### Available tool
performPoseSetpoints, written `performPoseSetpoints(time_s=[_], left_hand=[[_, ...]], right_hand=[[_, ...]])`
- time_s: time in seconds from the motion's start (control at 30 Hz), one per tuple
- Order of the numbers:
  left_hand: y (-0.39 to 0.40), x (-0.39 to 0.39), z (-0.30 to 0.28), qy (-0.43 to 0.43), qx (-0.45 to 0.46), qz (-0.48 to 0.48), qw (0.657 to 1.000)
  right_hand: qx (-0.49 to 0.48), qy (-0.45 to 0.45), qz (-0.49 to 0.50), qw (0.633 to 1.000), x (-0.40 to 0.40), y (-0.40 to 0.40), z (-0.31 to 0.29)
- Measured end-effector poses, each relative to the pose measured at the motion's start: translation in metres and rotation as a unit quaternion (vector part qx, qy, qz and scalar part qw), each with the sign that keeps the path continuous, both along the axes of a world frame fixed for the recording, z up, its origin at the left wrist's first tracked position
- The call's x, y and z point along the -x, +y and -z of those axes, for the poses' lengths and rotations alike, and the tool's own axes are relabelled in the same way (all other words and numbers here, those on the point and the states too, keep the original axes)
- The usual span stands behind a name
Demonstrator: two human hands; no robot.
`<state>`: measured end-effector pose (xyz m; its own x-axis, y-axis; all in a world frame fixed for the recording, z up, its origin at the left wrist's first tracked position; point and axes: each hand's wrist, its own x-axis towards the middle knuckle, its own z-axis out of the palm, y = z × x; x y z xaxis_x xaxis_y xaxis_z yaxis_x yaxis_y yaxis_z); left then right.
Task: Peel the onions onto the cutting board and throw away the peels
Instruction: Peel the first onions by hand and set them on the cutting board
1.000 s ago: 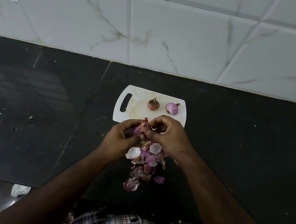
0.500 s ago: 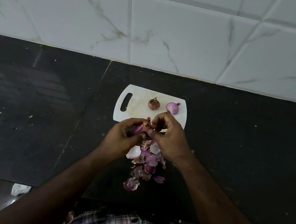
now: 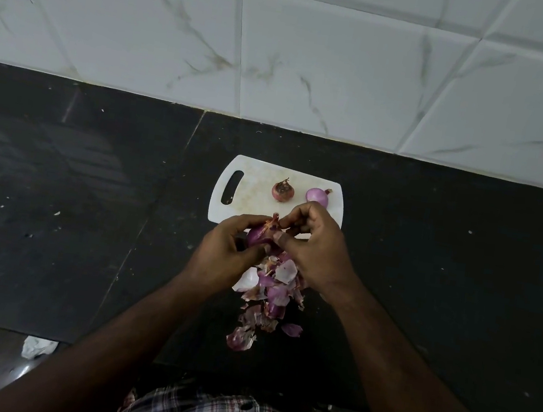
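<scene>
My left hand point(image 3: 222, 254) grips a purple onion point(image 3: 259, 235) just in front of the white cutting board point(image 3: 251, 189). My right hand point(image 3: 313, 246) pinches the skin at that onion's top tip. On the board lie an unpeeled reddish onion point(image 3: 282, 190) and, to its right, a peeled pale purple onion point(image 3: 317, 196). A heap of purple and white peels point(image 3: 268, 295) lies on the black counter below my hands, partly hidden by them.
The black stone counter point(image 3: 55, 212) runs left and right, with a white marbled tile wall point(image 3: 283, 52) behind it. Beyond the counter's near edge, scraps of paper point(image 3: 37, 346) lie on the dark floor at the lower left.
My right hand's fingers have shifted slightly up to the onion's tip. The board, the two onions on it and the peel heap stay where they were.
</scene>
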<state>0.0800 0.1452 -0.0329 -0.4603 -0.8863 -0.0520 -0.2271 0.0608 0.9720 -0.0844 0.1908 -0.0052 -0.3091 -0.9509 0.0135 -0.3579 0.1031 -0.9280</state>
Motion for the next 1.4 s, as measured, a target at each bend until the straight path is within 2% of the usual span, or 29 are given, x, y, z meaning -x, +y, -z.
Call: performPoseSetpoints(time_s=[0.2, 0.43, 0.53, 0.67, 0.8, 0.97, 1.07, 1.17, 1.4], left_hand=[[0.001, 0.002, 0.003, -0.017, 0.029, -0.008, 0.999], [0.002, 0.006, 0.007, -0.043, 0.039, -0.031, 0.998], [0.001, 0.007, 0.005, -0.039, 0.026, -0.045, 0.998], [-0.001, 0.003, 0.001, -0.026, 0.001, -0.056, 0.998], [0.0, 0.003, -0.001, -0.029, 0.0, -0.036, 0.999], [0.001, 0.005, 0.002, -0.042, 0.01, -0.042, 0.998], [0.003, 0.007, 0.002, -0.045, 0.002, -0.062, 0.997], [0.003, 0.009, 0.001, -0.052, 0.006, -0.089, 0.995], [0.001, 0.01, 0.0, -0.089, 0.037, -0.096, 0.991]], right_hand=[[-0.008, 0.052, 0.03, 0.998, 0.0, -0.003, 0.005], [-0.003, 0.1, -0.031, 0.995, -0.007, 0.0, 0.001], [0.01, 0.096, -0.048, 0.994, -0.011, 0.003, 0.004], [0.02, 0.06, 0.004, 0.998, -0.005, 0.003, 0.005], [-0.02, 0.052, 0.002, 0.998, 0.001, -0.003, 0.004], [0.016, 0.141, 0.03, 0.989, -0.006, -0.006, 0.011], [0.046, 0.212, 0.02, 0.976, -0.012, -0.004, 0.015], [0.054, 0.238, 0.002, 0.97, -0.016, -0.003, 0.019], [0.05, 0.19, -0.058, 0.979, -0.019, 0.002, 0.011]])
